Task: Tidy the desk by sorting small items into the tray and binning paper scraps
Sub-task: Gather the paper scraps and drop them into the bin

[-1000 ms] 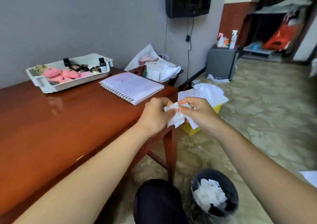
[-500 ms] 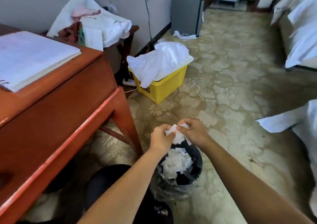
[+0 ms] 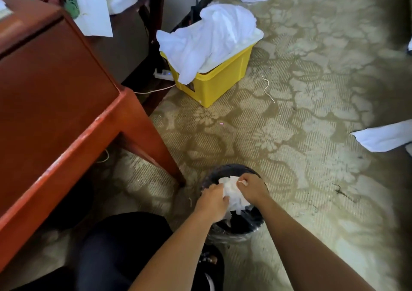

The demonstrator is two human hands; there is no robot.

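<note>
A small black bin (image 3: 225, 170) with a clear liner stands on the carpet by the desk leg. Over its mouth, my left hand (image 3: 211, 200) and my right hand (image 3: 253, 188) both pinch a crumpled bunch of white paper scraps (image 3: 233, 191). The scraps hang between my fingers, low inside the rim. More white paper lies inside the bin, mostly hidden by my hands. The brown wooden desk (image 3: 55, 94) fills the left; its tray is out of view.
A yellow box (image 3: 214, 83) draped with white cloth sits on the floor beyond the bin. A white power strip (image 3: 162, 74) and cord lie by the wall. A loose white sheet (image 3: 383, 136) lies at the right. My dark-trousered knee (image 3: 124, 246) is below the desk.
My hands carried the paper scraps from beside the desk edge down to the bin's mouth. My head tilted down, so the tray and notebook left the view.
</note>
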